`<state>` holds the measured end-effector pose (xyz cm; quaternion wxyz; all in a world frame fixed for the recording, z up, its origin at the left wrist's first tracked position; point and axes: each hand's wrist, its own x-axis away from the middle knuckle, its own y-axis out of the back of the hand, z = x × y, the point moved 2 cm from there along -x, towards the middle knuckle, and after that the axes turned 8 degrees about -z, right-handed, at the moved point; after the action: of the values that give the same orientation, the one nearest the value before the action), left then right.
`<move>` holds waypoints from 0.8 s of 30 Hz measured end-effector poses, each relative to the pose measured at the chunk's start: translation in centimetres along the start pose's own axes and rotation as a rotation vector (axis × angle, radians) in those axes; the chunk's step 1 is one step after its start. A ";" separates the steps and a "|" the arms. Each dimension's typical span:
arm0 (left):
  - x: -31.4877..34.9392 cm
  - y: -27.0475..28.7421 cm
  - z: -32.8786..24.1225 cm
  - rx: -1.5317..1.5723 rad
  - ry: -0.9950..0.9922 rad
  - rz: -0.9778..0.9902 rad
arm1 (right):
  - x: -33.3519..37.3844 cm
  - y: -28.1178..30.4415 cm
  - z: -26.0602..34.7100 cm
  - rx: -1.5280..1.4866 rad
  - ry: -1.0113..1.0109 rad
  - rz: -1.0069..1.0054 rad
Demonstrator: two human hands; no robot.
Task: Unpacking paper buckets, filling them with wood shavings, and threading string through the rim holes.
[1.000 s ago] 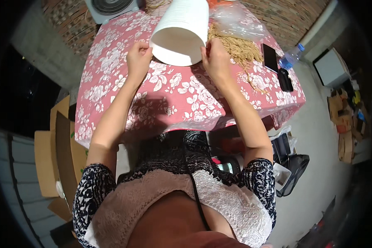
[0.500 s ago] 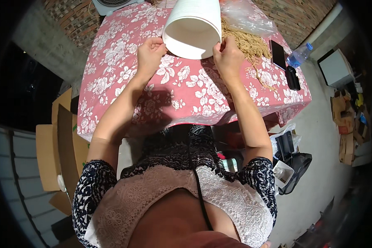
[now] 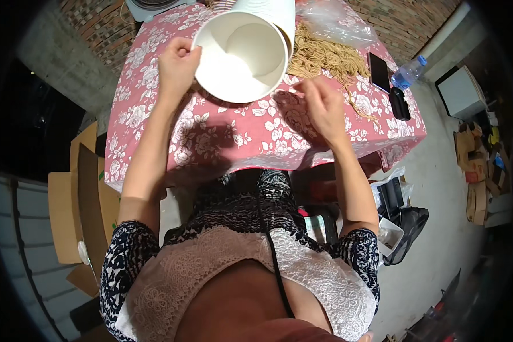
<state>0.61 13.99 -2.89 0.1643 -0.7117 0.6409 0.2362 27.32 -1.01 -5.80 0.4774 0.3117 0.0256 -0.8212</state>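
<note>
A white round bucket (image 3: 239, 74) tilts with its open mouth toward me. My left hand (image 3: 178, 65) pinches its rim on the left side. Directly behind it lies a stack of white buckets (image 3: 268, 8) on its side; another rim shows at the right, just past the front bucket. Whether the front bucket is fully out of the stack, I cannot tell. My right hand (image 3: 324, 108) hangs over the table to the right, apart from the bucket, its fingers curled with nothing seen in them.
Tan cord (image 3: 328, 56) lies heaped right of the buckets, below a clear plastic bag (image 3: 342, 23). A phone (image 3: 378, 72), a water bottle (image 3: 409, 73) and a black case (image 3: 400, 104) line the right edge of the flowered tablecloth (image 3: 145, 97). A cardboard box (image 3: 62, 216) stands lower left.
The front bucket has come nearer and to the left, turning its inside toward me. My left hand moved left with its rim. My right hand let go of the rim and dropped back.
</note>
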 end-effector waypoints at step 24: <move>4.2 8.2 -7.7 -0.220 0.002 -0.216 | -1.2 10.2 -6.4 0.717 0.256 -0.136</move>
<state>-6.21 5.33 1.79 0.1088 -0.7903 0.5312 0.2853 39.04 -3.49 -7.70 0.2754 0.5563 -0.1832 -0.7624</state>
